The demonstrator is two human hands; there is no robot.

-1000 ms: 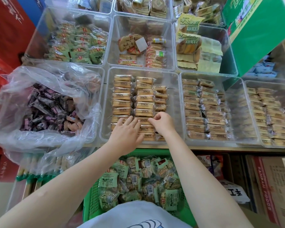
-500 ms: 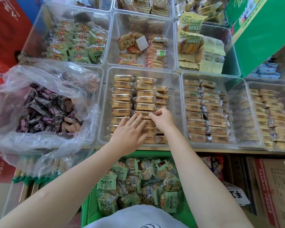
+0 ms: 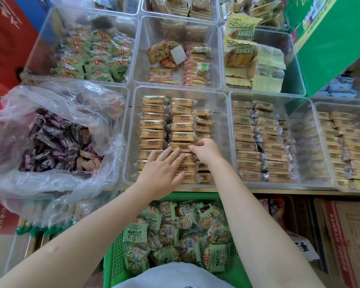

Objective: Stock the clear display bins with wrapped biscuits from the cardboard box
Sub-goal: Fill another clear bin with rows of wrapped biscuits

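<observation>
My left hand (image 3: 161, 170) lies flat, fingers spread, pressing on the biscuits (image 3: 153, 124) stacked in rows in the middle bin (image 3: 220, 129). My right hand (image 3: 206, 150) is curled, pinching a biscuit pack at the middle row's edge. A cardboard box (image 3: 349, 235) stands below right.

Single head-worn wide-angle view, looking forward and steeply down from above, close over a clear display bin (image 3: 222, 142) at centre, both forearms reaching in from the bottom edge, neighbouring bins curving away at the edges
</observation>
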